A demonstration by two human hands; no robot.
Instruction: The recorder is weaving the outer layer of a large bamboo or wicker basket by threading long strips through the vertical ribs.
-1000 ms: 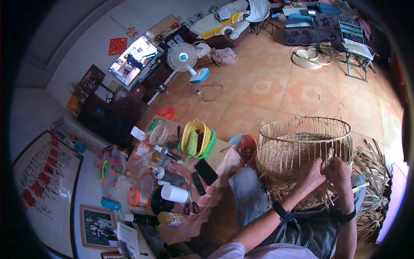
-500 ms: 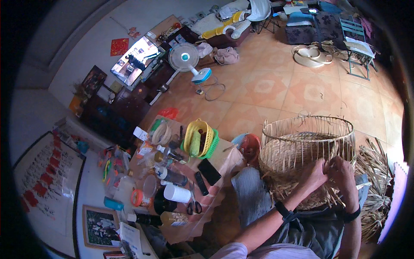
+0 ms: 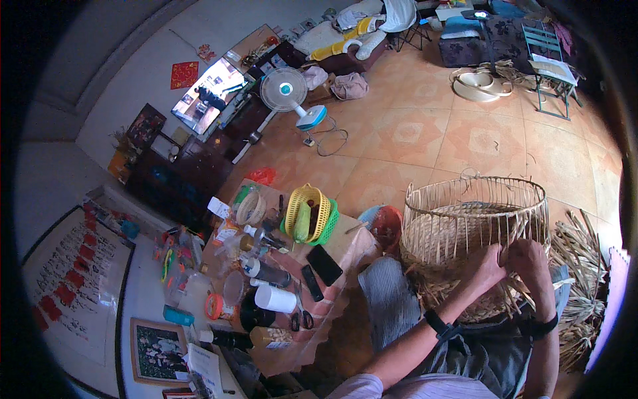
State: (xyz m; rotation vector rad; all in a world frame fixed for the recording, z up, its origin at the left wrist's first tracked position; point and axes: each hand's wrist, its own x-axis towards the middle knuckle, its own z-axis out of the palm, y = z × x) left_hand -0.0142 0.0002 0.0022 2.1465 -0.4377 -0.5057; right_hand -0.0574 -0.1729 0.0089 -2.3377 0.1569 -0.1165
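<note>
A large round basket [image 3: 435, 247], woven from dried plant strips, leans in my lap, its open upper frame of thin upright stakes facing up and away. At its near wall my left hand [image 3: 487, 265] is closed, fingers pinched on a straw strip of the weave. My right hand [image 3: 529, 258] is closed right beside it, at the same stretch of wall. The fingertips of both are partly hidden behind the knuckles. Loose strip ends hang below the hands. Bundles of dried strips [image 3: 577, 292] lie on the floor to the right.
To the left stands a low table [image 3: 332, 296] crowded with scissors [image 3: 302, 319], a phone [image 3: 324, 265], a remote control, bottles, jars and a yellow basket [image 3: 318, 199]. A red tub [image 3: 387, 226] sits between table and basket. Farther off are a fan [image 3: 284, 90] and a folding chair [image 3: 551, 66].
My right hand has risen slightly and turned a little at the basket's wall. The left hand stays almost in place, and the whole view has shifted a touch.
</note>
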